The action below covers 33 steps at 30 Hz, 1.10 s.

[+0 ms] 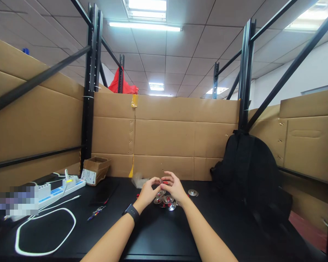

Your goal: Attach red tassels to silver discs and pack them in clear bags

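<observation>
My left hand (148, 191), with a dark watch on its wrist, meets my right hand (176, 189) above the middle of the table. The fingers of both are curled in, with thumb tips close together around a small red-and-silver piece (165, 182). Most of that piece is hidden by the fingers. Just below and behind the hands lies a pile of shiny round metal discs with red middles (168, 199). One more metal disc (192, 193) lies apart, to the right of my right hand. Crumpled clear plastic (139, 181) sits beyond my left hand.
A white power strip (58, 189) and looped white cable (73, 222) occupy the left side. Near them are keys (96, 213) and an open cardboard box (96, 170). A black backpack (251, 171) stands at right. Cardboard walls (164, 136) and black rack posts enclose the black table (164, 233).
</observation>
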Available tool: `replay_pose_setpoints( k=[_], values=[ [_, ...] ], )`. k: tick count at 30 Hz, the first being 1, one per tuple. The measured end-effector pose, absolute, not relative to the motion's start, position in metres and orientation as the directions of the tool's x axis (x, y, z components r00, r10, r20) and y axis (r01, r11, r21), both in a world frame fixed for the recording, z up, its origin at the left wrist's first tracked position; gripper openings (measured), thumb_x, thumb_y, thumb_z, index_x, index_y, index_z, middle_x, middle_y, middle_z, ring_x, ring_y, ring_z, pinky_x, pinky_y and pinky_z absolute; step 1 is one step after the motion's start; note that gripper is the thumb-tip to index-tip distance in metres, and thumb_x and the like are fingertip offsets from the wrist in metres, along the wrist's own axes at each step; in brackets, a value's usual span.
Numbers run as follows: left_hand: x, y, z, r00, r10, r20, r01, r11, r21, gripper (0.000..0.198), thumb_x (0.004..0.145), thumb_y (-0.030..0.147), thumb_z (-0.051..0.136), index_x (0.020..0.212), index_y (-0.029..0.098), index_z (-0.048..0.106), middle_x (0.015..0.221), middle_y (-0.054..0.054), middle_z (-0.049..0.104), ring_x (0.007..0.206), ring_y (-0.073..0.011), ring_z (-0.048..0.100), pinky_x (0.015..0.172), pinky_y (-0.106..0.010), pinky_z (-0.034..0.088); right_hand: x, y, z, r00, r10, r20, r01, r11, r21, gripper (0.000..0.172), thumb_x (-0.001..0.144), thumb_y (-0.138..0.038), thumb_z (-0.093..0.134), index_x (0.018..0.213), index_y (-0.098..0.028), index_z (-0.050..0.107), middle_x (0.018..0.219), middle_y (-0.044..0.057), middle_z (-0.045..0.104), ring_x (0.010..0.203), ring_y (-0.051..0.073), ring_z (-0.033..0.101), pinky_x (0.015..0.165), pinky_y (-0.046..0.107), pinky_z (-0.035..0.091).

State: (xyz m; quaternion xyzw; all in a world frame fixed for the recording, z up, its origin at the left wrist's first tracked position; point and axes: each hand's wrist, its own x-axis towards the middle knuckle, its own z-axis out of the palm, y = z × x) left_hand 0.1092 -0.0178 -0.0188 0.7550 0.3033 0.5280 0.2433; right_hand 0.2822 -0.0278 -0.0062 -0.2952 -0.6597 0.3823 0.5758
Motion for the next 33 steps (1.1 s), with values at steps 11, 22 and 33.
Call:
replay_pose_setpoints(
  k=[11, 22, 33],
  values=[
    [0.108, -0.010, -0.019, 0.154, 0.779, 0.608, 0.085, -0.623, 0.777, 0.023, 0.078, 0.037, 0.068, 0.085, 0.015, 0.068, 0.088, -0.009, 0.074, 0.086, -0.0206, 0.069, 0.084, -0.032, 0.053, 0.269, -0.037, -0.003, -0.187, 0.844, 0.503, -0.164, 0.478, -0.863, 0.065, 0.057, -0.035, 0.090, 0.112, -0.022, 0.058, 0.112, 0.010, 0.067, 0.106, 0.026, 0.068, 0.096, 0.045, 0.053],
    [0.112, -0.007, -0.025, 0.179, 0.784, 0.594, -0.065, -0.593, 0.802, 0.033, 0.073, 0.042, 0.076, 0.087, 0.015, 0.063, 0.090, -0.007, 0.071, 0.087, -0.0194, 0.068, 0.082, -0.030, 0.052, 0.274, -0.032, -0.009, -0.143, 0.857, 0.496, -0.165, 0.473, -0.865, 0.060, 0.059, -0.041, 0.089, 0.107, -0.020, 0.061, 0.108, 0.009, 0.068, 0.101, 0.025, 0.068, 0.094, 0.044, 0.053],
    [0.114, -0.002, -0.029, 0.132, 0.770, 0.624, -0.060, -0.622, 0.781, 0.030, 0.074, 0.039, 0.074, 0.087, 0.016, 0.058, 0.085, -0.004, 0.068, 0.082, -0.0171, 0.066, 0.079, -0.030, 0.051, 0.267, -0.035, -0.008, -0.146, 0.836, 0.530, -0.088, 0.523, -0.848, 0.050, 0.059, -0.038, 0.088, 0.100, -0.019, 0.065, 0.105, 0.008, 0.068, 0.099, 0.023, 0.067, 0.092, 0.041, 0.054]
  ],
)
